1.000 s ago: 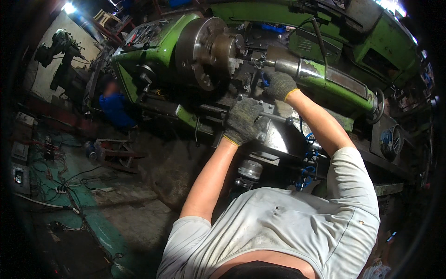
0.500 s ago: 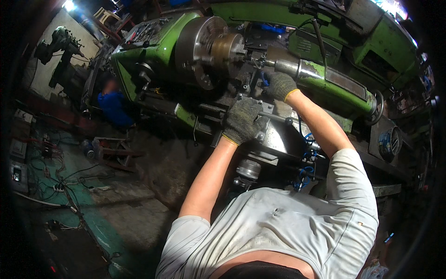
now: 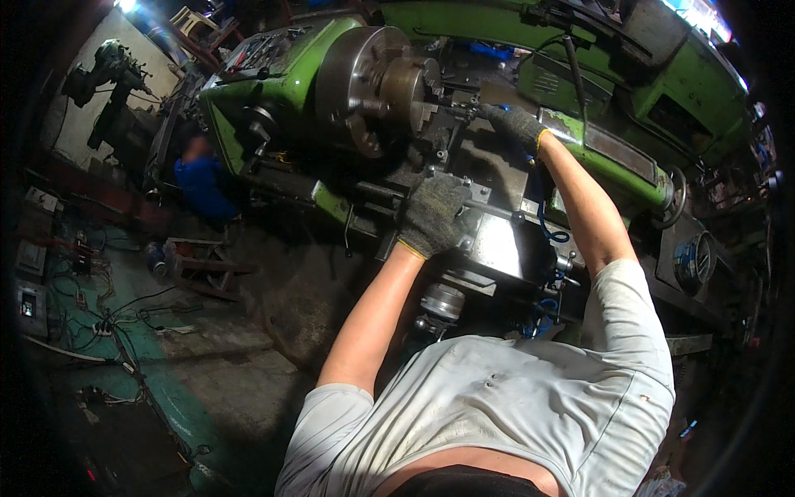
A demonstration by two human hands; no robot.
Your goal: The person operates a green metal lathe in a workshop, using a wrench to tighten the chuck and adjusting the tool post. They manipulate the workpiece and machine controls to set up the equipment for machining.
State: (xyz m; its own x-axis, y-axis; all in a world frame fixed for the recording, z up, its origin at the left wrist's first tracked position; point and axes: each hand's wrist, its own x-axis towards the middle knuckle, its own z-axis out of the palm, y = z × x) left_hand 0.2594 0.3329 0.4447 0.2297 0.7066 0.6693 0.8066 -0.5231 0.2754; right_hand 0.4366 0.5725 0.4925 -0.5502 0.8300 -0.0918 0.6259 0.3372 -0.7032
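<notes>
A big green lathe (image 3: 281,91) fills the top of the view, with its round steel chuck (image 3: 377,87) facing right. My left hand (image 3: 431,217), in a grey knit glove with a yellow cuff, is closed over a thin steel handle (image 3: 495,210) on the carriage (image 3: 505,248). My right hand (image 3: 515,124), gloved the same way, reaches further in to the tool post (image 3: 451,116) just right of the chuck. Its fingers are curled around a dark lever there. What the chuck jaws hold is hidden.
A handwheel (image 3: 672,195) and a round dial (image 3: 694,261) sit at the lathe's right end. Left of the machine, a person in blue (image 3: 201,184) crouches by it. Loose cables (image 3: 108,323) and a small metal stand (image 3: 195,267) lie on the dirty green floor.
My right hand has moved a little up and inward toward the tool post. My left hand has stayed on the carriage handle.
</notes>
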